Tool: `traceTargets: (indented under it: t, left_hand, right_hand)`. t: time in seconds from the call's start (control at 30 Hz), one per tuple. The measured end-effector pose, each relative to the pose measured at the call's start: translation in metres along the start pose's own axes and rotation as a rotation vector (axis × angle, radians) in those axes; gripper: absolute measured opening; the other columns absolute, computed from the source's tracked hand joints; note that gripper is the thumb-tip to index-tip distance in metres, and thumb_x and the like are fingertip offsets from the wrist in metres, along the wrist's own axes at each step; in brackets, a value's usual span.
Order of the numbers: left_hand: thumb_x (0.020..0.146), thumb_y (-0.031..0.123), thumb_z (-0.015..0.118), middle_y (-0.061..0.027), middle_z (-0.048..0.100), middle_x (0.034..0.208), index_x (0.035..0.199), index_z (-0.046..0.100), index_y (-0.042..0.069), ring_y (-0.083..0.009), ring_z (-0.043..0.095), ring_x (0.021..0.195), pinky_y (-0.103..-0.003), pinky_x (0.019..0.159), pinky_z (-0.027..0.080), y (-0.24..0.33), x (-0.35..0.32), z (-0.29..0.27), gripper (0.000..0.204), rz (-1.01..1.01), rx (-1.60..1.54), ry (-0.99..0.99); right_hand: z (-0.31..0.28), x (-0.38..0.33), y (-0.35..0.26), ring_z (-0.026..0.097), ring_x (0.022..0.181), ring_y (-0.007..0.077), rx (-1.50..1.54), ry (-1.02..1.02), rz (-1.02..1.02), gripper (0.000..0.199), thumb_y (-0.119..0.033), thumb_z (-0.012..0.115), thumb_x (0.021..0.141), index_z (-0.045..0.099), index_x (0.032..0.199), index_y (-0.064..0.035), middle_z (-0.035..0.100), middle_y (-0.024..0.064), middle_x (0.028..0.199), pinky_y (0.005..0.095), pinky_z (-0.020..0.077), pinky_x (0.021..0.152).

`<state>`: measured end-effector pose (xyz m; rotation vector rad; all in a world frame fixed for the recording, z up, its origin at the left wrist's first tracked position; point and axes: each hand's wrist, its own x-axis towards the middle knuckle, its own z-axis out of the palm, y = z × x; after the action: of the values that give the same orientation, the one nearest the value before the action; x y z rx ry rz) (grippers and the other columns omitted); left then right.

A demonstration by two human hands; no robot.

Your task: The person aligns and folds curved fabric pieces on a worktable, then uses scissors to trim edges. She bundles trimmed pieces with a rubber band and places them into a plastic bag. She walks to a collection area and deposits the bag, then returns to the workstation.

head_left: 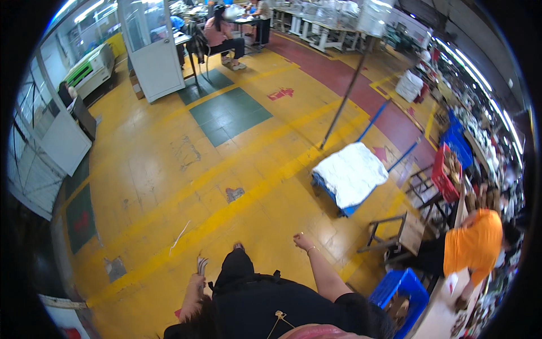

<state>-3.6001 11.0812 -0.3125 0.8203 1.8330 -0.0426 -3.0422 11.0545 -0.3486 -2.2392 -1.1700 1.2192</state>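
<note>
My left hand [196,281] is low in the head view, beside my left leg. Its fingers are closed round a thin greyish thing [201,264] with a forked, curved end; its exact kind is too small to tell. Out in front of my body on the other side, my right hand [304,242] hangs over the yellow floor with its fingers curled in. Nothing shows in it, and it touches nothing. Nearest to this hand is a blue trolley [349,210] with a white cover [351,174] over its load.
A wooden stool [411,233], a blue crate [402,282] and a person in orange [473,246] at a bench stand at right, with a red crate [446,175] beyond. A metal pole [347,93] rises behind the trolley. White doors [151,68] stand far left; a seated person [217,34] is ahead.
</note>
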Motion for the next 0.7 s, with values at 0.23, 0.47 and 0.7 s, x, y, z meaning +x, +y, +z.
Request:
traceTargets:
  t: [0.23,0.47,0.7]
  left_hand:
    - [0.082,0.015,0.062,-0.0115,0.063,0.065,0.086,0.064,0.000,-0.0243,0.061,0.053,-0.035,0.051,0.049,0.183,0.094,-0.008,0.015,-0.028,-0.069,-0.176]
    - [0.082,0.023,0.065,-0.0145,0.062,0.058,0.074,0.066,-0.001,-0.0255,0.062,0.048,-0.038,0.046,0.048,0.549,0.211,-0.004,0.025,0.351,0.555,-0.058]
    - [0.078,0.027,0.061,-0.0172,0.070,0.076,0.087,0.070,0.003,-0.0295,0.069,0.067,-0.038,0.066,0.054,0.884,0.300,0.116,0.027,0.797,0.803,0.033]
  right_hand:
    - [-0.110,0.174,-0.101,0.068,0.071,0.0178,0.145,0.078,0.055,0.035,-0.029,0.056,0.089,0.063,0.113,-0.0053,0.068,0.0082,0.087,0.0302,0.0538,0.063]
    - [-0.125,0.227,-0.076,0.068,0.070,0.0172,0.418,-0.173,0.537,0.033,-0.028,0.058,0.087,0.067,0.112,-0.0094,0.070,0.0080,0.091,0.0298,0.0483,0.049]
    - [-0.187,0.342,0.053,0.068,0.068,0.0215,-0.362,-0.268,0.134,0.027,-0.026,0.056,0.084,0.069,0.088,-0.0025,0.070,0.0119,0.086,0.0387,0.0525,0.056]
